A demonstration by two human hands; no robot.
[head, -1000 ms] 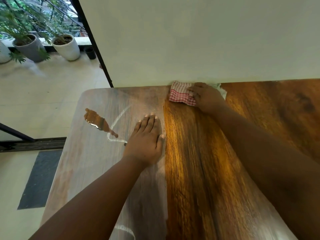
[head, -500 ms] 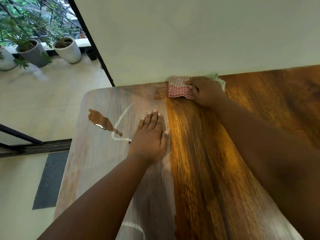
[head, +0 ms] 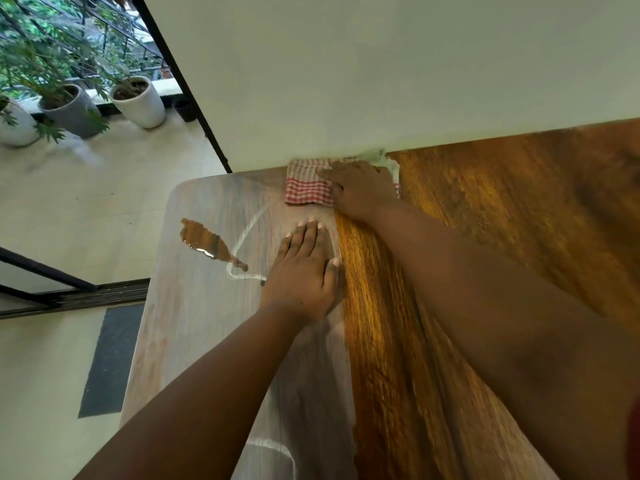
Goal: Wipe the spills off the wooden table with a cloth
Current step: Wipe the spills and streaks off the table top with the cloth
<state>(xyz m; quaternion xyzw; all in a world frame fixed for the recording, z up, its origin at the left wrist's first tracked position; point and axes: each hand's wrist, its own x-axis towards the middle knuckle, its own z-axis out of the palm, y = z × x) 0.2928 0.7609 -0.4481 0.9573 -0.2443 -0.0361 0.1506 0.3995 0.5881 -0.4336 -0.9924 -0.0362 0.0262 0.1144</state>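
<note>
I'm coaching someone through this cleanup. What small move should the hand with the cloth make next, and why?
Probably slide the right hand and the checked cloth it presses leftward and toward the person, onto the brown puddle. The cloth sits at the wall edge of the wooden table, apart from the puddle, which looks untouched. The left hand rests flat beside it.

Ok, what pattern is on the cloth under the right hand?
Red-and-white check on the cloth, striped toward the wall; seen in the head view, partly under the right hand.
</note>
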